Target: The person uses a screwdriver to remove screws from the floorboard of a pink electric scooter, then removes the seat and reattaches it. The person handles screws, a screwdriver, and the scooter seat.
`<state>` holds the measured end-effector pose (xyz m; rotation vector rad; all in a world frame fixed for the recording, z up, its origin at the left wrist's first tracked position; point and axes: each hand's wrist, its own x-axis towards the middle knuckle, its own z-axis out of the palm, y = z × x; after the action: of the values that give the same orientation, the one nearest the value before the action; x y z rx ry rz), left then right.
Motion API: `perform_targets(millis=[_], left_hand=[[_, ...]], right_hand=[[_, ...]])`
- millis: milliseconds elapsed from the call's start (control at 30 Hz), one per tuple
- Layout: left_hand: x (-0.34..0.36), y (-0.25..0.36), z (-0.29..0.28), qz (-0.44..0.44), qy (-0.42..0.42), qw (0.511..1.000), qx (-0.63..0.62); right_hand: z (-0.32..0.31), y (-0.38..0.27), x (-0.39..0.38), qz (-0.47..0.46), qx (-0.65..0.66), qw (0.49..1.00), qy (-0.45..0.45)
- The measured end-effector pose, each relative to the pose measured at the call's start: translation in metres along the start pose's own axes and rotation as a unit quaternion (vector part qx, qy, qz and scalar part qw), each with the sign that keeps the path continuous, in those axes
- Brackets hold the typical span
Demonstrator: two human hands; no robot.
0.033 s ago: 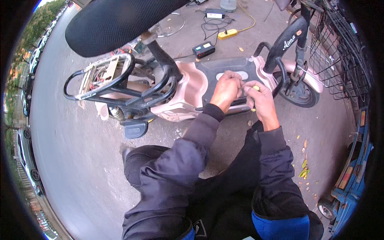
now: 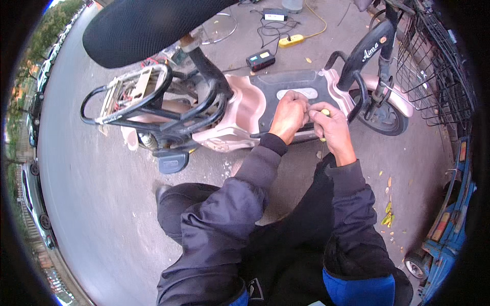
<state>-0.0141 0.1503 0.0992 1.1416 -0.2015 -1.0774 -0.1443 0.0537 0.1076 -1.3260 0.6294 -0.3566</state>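
My left hand (image 2: pixel 289 116) and my right hand (image 2: pixel 332 127) meet fingertip to fingertip over the near edge of an electric scooter's grey footboard (image 2: pixel 286 79). The left fingers are pinched together; whatever lies between them is too small or hidden to make out. Held in the right hand is a screwdriver with a yellow handle (image 2: pixel 325 112), its thin shaft pointing down, mostly covered by the fingers. The scooter's pink body panel (image 2: pixel 242 104) lies left of my hands, and its front wheel (image 2: pixel 383 120) is to the right.
A black seat (image 2: pixel 153 30) overhangs the upper left, above the bare rear rack (image 2: pixel 135 97) with exposed wires. Behind the footboard lie a black charger (image 2: pixel 260 60) and a yellow power strip (image 2: pixel 291 41) with cables. A wire basket (image 2: pixel 429 66) and blue metal frame (image 2: pixel 451 229) stand right.
Hardly anything differs. The view has shifted slightly, and both hands keep the same pinched pose with the screwdriver still in the right.
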Motion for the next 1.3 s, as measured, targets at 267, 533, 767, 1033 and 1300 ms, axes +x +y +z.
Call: perform_targets(millis=[267,533,767,1033,1300], left_hand=[[-0.043,-0.004,-0.023,-0.017,-0.03,0.996,-0.088],[-0.045,-0.043,-0.025,0.008,-0.063,0.961,-0.271],[-0.032,-0.08,-0.011,-0.022,-0.014,0.885,-0.465],[-0.021,-0.1,-0.005,-0.049,-0.095,0.863,-0.494],[-0.023,-0.09,-0.002,-0.009,-0.03,0.848,-0.529]], right_hand=[[0.007,0.001,-0.02,0.038,-0.027,0.994,-0.095],[0.003,0.0,-0.018,0.062,0.0,0.993,-0.098],[0.015,0.007,-0.009,0.047,-0.064,0.996,-0.039],[0.016,0.016,-0.011,0.009,-0.099,0.995,0.023],[0.034,0.016,-0.004,-0.083,-0.197,0.974,0.076]])
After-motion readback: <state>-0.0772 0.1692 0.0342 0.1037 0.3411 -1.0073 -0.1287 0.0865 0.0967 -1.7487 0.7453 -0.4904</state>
